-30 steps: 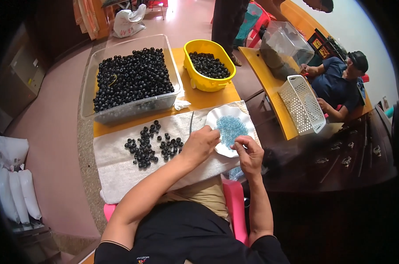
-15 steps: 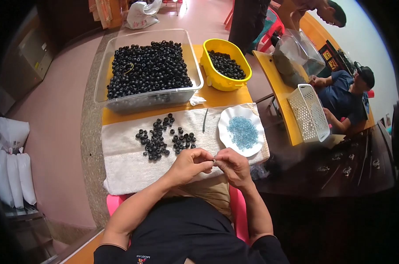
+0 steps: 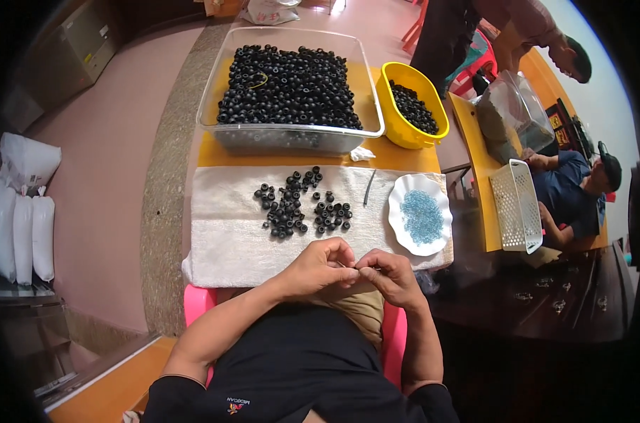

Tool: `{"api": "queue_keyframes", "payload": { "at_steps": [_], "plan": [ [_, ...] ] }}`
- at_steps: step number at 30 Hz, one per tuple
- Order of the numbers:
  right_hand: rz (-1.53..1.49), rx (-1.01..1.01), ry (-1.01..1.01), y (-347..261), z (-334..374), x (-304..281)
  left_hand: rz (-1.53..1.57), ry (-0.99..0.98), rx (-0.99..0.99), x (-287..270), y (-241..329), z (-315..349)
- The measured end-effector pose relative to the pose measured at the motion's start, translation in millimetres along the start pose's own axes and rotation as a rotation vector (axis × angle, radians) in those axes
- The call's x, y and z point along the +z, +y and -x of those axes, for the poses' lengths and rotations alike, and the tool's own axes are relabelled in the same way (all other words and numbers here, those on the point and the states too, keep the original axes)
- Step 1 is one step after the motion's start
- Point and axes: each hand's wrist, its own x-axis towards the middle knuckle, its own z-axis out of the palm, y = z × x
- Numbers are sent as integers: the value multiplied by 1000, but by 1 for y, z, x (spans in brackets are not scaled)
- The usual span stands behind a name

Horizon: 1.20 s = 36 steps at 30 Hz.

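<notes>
My left hand (image 3: 325,266) and my right hand (image 3: 392,277) meet fingertip to fingertip over my lap, just off the table's near edge. Both pinch at something too small to make out. Beyond them, loose black beads (image 3: 288,208) lie in two groups on a white towel (image 3: 224,247). To the right of the beads rests a thin dark stick (image 3: 370,187). A white scalloped plate (image 3: 437,242) at the towel's right side holds tiny pale-blue pieces (image 3: 423,217).
A large clear bin (image 3: 291,138) full of black beads stands at the back, beside a yellow tub (image 3: 411,135) with more. Crumpled white tissue (image 3: 362,153) lies before them. At right, two people are by another table with a white perforated basket (image 3: 515,204). White sacks (image 3: 23,229) stand left.
The view has shifted, so the table and its things appear farther right and slightly higher. My hands stay pinched together at the fingertips.
</notes>
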Motion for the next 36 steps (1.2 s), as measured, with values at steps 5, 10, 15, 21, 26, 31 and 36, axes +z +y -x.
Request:
{"api": "queue_keyframes", "payload": {
  "at_steps": [5, 10, 15, 21, 26, 31, 36],
  "plan": [
    [-217, 142, -79, 2, -1, 4, 47, -59, 9, -7, -7, 6],
    [-223, 183, -114, 10, 2, 6, -10, -65, 20, -10, -14, 8],
    [-207, 185, -156, 6, 0, 7, -75, -56, 75, -15, -22, 9],
    [-220, 219, -169, 6, 1, 7, -91, -77, 31, -16, -26, 12],
    [-457, 386, -134, -1, -2, 12, -118, -95, 64, -17, -26, 15],
    [-344, 201, -27, 13, 2, 23, -40, -35, 96, -18, -24, 14],
    [165, -250, 198, 20, 6, 46, 138, 45, 125, -20, -20, 14]
  ]
}}
